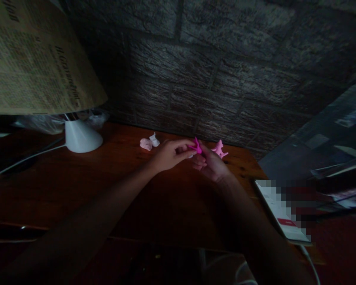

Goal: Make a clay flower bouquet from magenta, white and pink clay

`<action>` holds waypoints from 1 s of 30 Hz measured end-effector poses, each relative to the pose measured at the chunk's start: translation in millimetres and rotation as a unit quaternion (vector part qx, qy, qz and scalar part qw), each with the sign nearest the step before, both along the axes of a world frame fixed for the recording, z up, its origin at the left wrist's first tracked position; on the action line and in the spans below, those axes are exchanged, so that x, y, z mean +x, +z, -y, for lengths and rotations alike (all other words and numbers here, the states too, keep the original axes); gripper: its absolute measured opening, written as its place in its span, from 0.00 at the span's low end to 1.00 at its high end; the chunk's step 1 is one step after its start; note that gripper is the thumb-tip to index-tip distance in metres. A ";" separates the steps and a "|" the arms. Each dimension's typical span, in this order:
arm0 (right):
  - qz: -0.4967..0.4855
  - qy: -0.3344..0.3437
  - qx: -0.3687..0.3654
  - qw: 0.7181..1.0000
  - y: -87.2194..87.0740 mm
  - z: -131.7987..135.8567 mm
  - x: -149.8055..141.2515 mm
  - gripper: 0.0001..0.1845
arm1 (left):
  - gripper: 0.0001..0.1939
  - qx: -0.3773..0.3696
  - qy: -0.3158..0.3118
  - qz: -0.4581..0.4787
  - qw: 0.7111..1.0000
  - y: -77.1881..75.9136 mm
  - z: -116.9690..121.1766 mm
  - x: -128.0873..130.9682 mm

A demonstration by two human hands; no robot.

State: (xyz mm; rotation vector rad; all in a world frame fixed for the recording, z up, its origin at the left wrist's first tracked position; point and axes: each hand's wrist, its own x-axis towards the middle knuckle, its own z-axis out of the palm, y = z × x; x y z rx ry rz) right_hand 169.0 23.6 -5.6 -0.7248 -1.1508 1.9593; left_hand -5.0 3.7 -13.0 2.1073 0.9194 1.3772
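Over the wooden table, both my hands meet at a small bright magenta piece point(198, 148) with thin pointed ends; it looks like modelling clay, though I cannot be sure. My left hand point(173, 153) pinches it from the left with thumb and forefinger. From the right, my right hand point(211, 163) grips the same piece, fingers curled. Just beyond the right hand stands a light pink figure point(220, 149) with pointed limbs, partly hidden by that hand. Left of my left hand lie a pale pink lump point(146, 144) and a white scrap point(154, 139), touching each other.
A lamp with a newsprint shade point(44, 63) and white base point(82, 136) stands on the left of the table point(130, 206). Behind rises a dark brick wall point(178, 71). At the right edge lies a flat device with a lit screen point(275, 206), partly pixelated, its cable hanging down.
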 end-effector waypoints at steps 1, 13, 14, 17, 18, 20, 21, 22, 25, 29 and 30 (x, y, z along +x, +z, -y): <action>0.000 -0.003 -0.002 1.000 0.1 0.2 -0.2 0.22 | 0.09 -0.008 -0.002 -0.002 1.000 0.2 0.5 0.2; -0.009 -0.047 -0.023 0.999 -0.4 3.8 -6.6 0.20 | 0.07 -0.073 -0.011 0.078 0.994 -4.0 -2.4 4.6; -0.003 -0.049 -0.021 0.999 -1.6 3.8 -7.1 0.20 | 0.06 -0.075 -0.013 0.079 0.994 -3.7 -1.9 4.8; -0.003 -0.056 -0.007 0.998 -5.8 3.1 -8.6 0.21 | 0.06 -0.078 -0.014 0.075 0.994 -3.0 -0.4 5.5; -0.007 -0.057 0.001 0.998 -6.9 2.8 -9.1 0.21 | 0.06 -0.078 -0.012 0.072 0.994 -2.8 -0.1 5.7; -0.011 -0.058 0.016 0.998 -8.2 2.3 -10.1 0.23 | 0.08 -0.076 -0.004 0.066 0.995 -2.8 0.2 5.7; -0.010 -0.058 0.022 0.998 -8.4 2.3 -10.6 0.23 | 0.09 -0.074 0.002 0.061 0.995 -2.9 0.3 5.6; -0.009 -0.058 0.027 0.998 -8.2 2.4 -11.1 0.23 | 0.10 -0.069 0.009 0.057 0.996 -3.0 0.4 5.5; -0.012 -0.058 0.033 0.998 -6.5 3.1 -11.6 0.21 | 0.10 -0.060 0.023 0.056 0.996 -3.2 0.5 5.7; -0.012 -0.064 0.028 0.997 -4.2 3.2 -10.1 0.21 | 0.08 -0.075 -0.011 0.087 0.993 -2.2 -0.3 6.6; -0.012 -0.065 0.026 0.997 -3.9 3.0 -9.4 0.21 | 0.07 -0.078 -0.018 0.098 0.992 -1.6 -0.8 6.6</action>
